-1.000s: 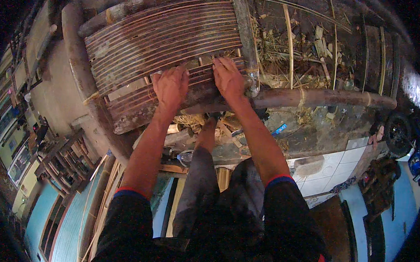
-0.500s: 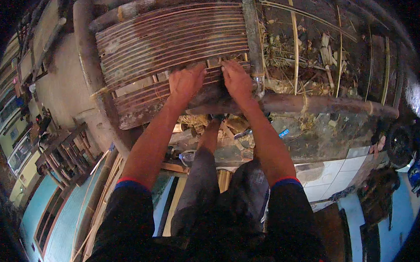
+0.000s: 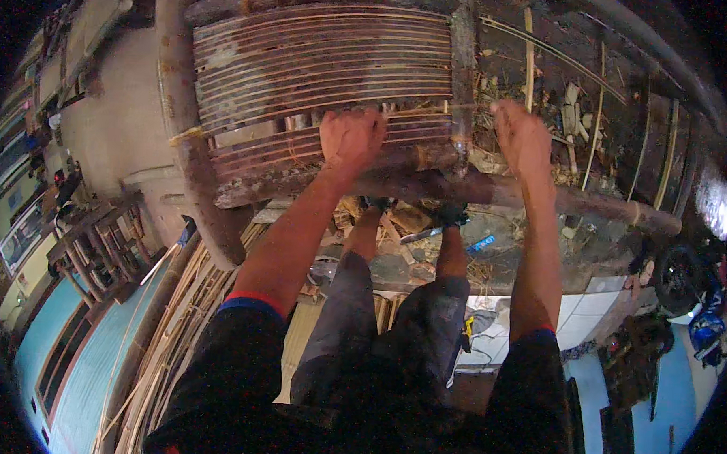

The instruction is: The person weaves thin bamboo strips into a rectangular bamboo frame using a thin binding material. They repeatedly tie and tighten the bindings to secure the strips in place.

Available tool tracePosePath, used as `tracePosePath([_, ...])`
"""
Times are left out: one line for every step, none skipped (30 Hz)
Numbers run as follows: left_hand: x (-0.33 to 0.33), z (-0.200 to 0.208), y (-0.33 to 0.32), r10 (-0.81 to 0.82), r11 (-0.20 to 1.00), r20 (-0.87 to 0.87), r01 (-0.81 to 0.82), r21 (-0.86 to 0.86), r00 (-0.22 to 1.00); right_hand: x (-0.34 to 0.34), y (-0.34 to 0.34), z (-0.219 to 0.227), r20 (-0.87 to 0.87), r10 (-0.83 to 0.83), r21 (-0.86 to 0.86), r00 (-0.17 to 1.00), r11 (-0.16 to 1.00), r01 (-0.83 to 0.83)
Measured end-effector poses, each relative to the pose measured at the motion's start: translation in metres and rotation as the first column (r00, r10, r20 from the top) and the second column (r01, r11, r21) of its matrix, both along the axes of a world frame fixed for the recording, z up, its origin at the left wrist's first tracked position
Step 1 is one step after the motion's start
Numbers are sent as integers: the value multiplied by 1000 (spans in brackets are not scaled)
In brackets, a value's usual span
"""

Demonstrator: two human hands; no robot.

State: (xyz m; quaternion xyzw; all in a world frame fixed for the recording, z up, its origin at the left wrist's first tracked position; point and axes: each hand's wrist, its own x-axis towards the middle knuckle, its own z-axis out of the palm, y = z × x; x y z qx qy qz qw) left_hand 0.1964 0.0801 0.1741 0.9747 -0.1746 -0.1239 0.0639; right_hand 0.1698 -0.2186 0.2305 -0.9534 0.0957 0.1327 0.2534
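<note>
A rack of thin wooden slats (image 3: 322,63) set in a frame of round poles lies in front of me. My left hand (image 3: 353,137) is closed over the near slats, beside a wider gap between them; what its fingers hold is hidden. My right hand (image 3: 523,141) is raised to the right, past the frame's dark upright pole (image 3: 462,77), with its fingers pinched together. A thin pale strip (image 3: 442,109) runs taut from the slats by my left hand to my right fingertips. A thick round pole (image 3: 575,202) passes below both hands.
Wood scraps and shavings (image 3: 575,114) litter the ground beyond the right part of the frame. Long split strips (image 3: 173,324) lean at the left, near a small wooden bench (image 3: 99,244). A motorbike wheel (image 3: 682,269) stands at the far right. My feet are below the pole.
My right hand has moved right, away from my left hand, drawing out the thin strip. My left hand stays at the near slats. The whole view has shifted a little.
</note>
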Motion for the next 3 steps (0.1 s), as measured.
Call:
tracePosePath([0,-2,3,-2,1000,32,3,-30,999,2,-8,-6,66,-22,-82,998,996,27])
tracePosePath([1,-7,6,-17,999,30,18,-37,999,3,-17,-14,136,-37,-163,990,985,59])
tracePosePath([2,-15,10,-33,998,30,35,-44,999,2,-25,-26,208,-45,-241,977,966,96])
